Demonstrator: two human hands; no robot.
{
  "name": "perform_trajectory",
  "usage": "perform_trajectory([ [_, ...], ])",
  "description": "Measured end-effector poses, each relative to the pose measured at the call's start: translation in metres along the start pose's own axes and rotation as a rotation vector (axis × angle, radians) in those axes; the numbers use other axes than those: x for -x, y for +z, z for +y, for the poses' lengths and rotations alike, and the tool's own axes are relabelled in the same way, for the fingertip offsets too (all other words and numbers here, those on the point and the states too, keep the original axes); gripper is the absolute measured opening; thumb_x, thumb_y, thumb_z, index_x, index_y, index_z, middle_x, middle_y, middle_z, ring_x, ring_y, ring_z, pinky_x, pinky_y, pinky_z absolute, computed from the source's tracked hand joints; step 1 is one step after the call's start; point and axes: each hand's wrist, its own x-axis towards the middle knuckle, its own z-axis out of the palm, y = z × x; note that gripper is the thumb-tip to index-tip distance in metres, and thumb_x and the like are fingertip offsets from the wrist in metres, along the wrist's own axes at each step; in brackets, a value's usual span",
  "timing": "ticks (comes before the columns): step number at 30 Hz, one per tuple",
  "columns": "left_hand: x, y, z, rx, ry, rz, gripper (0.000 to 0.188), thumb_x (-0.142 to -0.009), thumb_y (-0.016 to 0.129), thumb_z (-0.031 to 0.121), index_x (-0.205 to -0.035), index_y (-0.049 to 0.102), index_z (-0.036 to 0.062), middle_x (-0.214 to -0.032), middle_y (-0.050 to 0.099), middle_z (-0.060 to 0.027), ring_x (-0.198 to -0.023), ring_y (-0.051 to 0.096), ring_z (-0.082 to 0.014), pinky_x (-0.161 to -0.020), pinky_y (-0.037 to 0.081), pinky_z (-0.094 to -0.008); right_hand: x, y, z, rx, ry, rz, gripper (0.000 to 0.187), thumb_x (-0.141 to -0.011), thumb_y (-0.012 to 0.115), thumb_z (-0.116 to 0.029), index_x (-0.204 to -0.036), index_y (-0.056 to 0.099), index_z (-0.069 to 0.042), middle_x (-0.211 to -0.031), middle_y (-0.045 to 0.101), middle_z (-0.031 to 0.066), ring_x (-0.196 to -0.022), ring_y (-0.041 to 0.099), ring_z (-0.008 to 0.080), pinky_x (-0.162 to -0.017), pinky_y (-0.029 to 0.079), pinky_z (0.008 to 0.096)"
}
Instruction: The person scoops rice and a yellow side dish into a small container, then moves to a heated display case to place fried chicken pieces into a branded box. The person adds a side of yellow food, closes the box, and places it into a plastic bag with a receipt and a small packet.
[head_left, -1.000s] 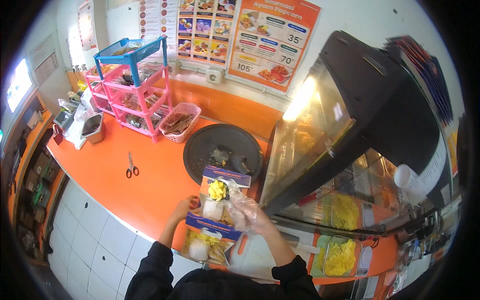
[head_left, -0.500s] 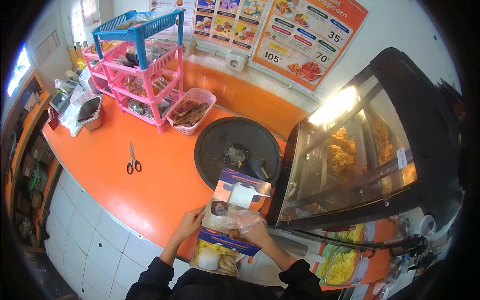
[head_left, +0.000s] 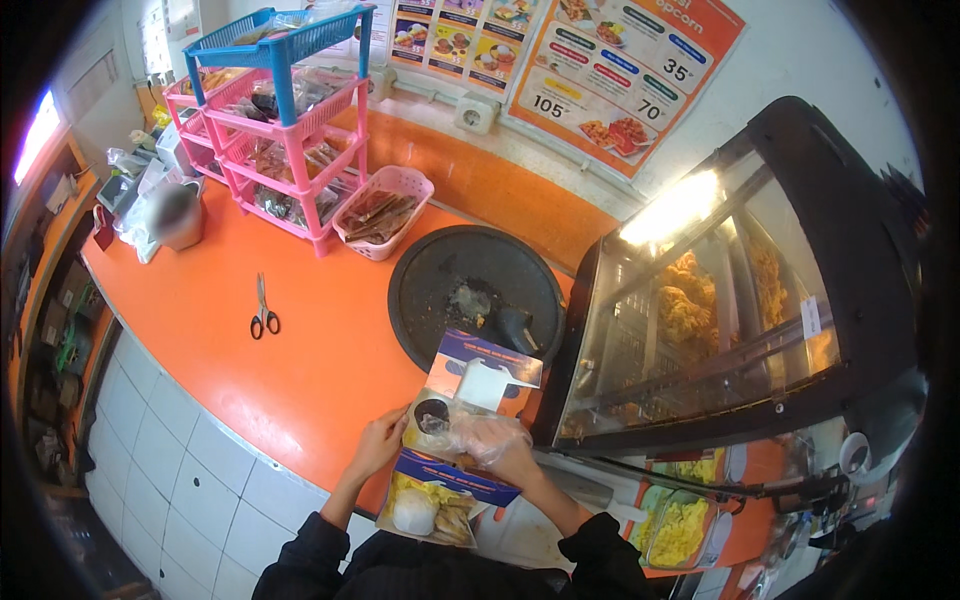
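Grip closed or loose, I cannot tell: left hand (head_left: 381, 443) beside the open box (head_left: 450, 382), right hand (head_left: 492, 440) over it.

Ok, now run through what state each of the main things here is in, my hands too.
Upper box: open, lid raised, partly covered by a hand.
Lower box: open, filled with food.
Left hand: bare, at the upper box's left edge.
Right hand: in a clear glove, over the upper box.
Mortar: uncovered, pestle lying in it.
Scissors: lying flat.
Case: lit.
Rack: stocked.
Basket: in use, holding brown items.
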Motion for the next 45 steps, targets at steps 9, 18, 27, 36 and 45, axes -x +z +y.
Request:
perform_trajectory([
  [9,0.0,-0.005,0.014,0.03,-0.082,-0.038,0.032,-0.095,0.047,0.019,-0.121,0.055,0.0035,-0.101,0.064,-0.0194,-0.089,0.064,-0.0264,-0.078,0.049,-0.0329,-0.006,-0.004,0.004,0.009,-0.012,0.085,0.032,-0.067,0.064,-0.019,-0.098,0.062,-0.012,-0.075,0.06,0.004,-0.069,0.062,0.0219,-0.056,0.047,0.0342],
  [18,0.003,-0.001,0.002,0.022,0.061,-0.009,0.034,-0.097,0.043,0.021,-0.124,0.054,0.0035,-0.086,0.064,-0.007,-0.073,0.054,-0.0098,-0.067,0.046,-0.028,0.007,0.008,0.008,-0.029,0.112,0.046,0.031,-0.074,0.063,-0.019,-0.103,0.062,-0.009,-0.083,0.063,0.0082,-0.075,0.063,0.0258,-0.064,0.05,0.0348],
  [27,-0.006,-0.01,-0.022,0.164,-0.062,-0.152,0.037,-0.097,0.045,0.024,-0.123,0.053,-0.0015,-0.118,0.059,-0.0154,-0.109,0.054,-0.0219,-0.093,0.042,-0.0331,0.055,-0.05,-0.016,-2.025,1.078,0.119,0.024,-0.088,0.057,-0.013,-0.11,0.061,-0.004,-0.096,0.065,0.0093,-0.088,0.063,0.0186,-0.079,0.052,0.0303],
  [36,0.043,-0.056,0.022,0.297,0.186,0.728,0.042,-0.092,0.045,0.027,-0.127,0.045,0.0041,-0.125,0.048,-0.0081,-0.109,0.047,-0.0177,-0.089,0.041,-0.0337,0.331,-0.114,-0.054,-0.761,1.706,0.686,0.027,-0.089,0.055,-0.026,-0.103,0.063,-0.004,-0.085,0.065,0.0082,-0.084,0.062,0.0187,-0.063,0.049,0.0306],
  [45,0.124,0.117,0.147,-0.044,0.753,0.267,0.012,-0.086,0.049,0.006,-0.098,0.046,0.004,-0.105,0.047,-0.0129,-0.1,0.048,-0.0249,-0.088,0.038,-0.0368,0.375,-0.172,-0.046,0.44,1.191,0.116,0.037,-0.09,0.053,-0.033,-0.114,0.058,-0.004,-0.104,0.062,0.0162,-0.096,0.06,0.0334,-0.087,0.045,0.0403],
])
